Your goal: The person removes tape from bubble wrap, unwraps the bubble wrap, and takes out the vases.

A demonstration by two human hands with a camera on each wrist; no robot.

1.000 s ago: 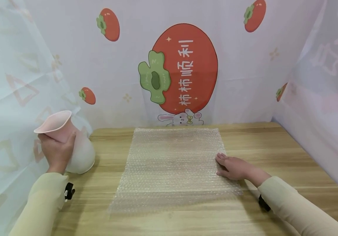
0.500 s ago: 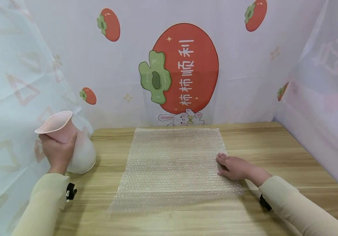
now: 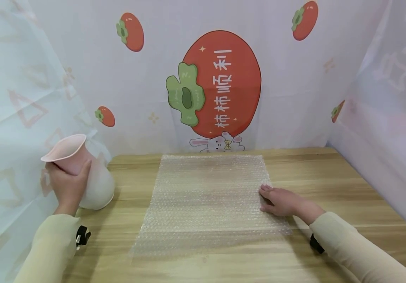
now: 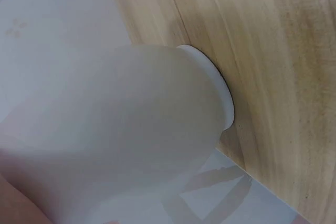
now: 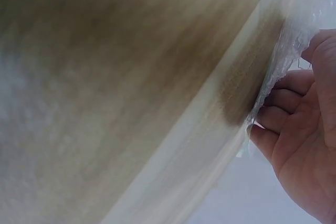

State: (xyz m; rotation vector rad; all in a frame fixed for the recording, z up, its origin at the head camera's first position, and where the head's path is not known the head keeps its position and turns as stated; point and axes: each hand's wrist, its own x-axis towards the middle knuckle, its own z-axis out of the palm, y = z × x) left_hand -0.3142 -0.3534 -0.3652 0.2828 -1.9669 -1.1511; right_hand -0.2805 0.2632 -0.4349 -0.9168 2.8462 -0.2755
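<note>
My left hand [image 3: 69, 184] grips a vase [image 3: 98, 182] around its neck, at the left of the head view. The vase is pale pink at its flared, wavy mouth and fades to white below. In the left wrist view its white foot [image 4: 215, 85] appears to stand on the wooden table. Under my right hand [image 3: 282, 201] lies the right edge of a flat sheet of clear bubble wrap [image 3: 206, 200]. The right fingers rest on that edge, thumb apart from them. In the right wrist view the wrap [image 5: 278, 66] hides the fingertips.
The wooden table [image 3: 330, 177] extends around the sheet on all sides. Cloth hangs behind it, printed with a large red persimmon [image 3: 238, 78]. A pale curtain [image 3: 8, 137] closes off the left, near the vase, and another [image 3: 394, 129] the right.
The left forearm has dipped very slightly, and the whole head view has shifted a little. The vase, the bubble wrap and the right hand keep their places.
</note>
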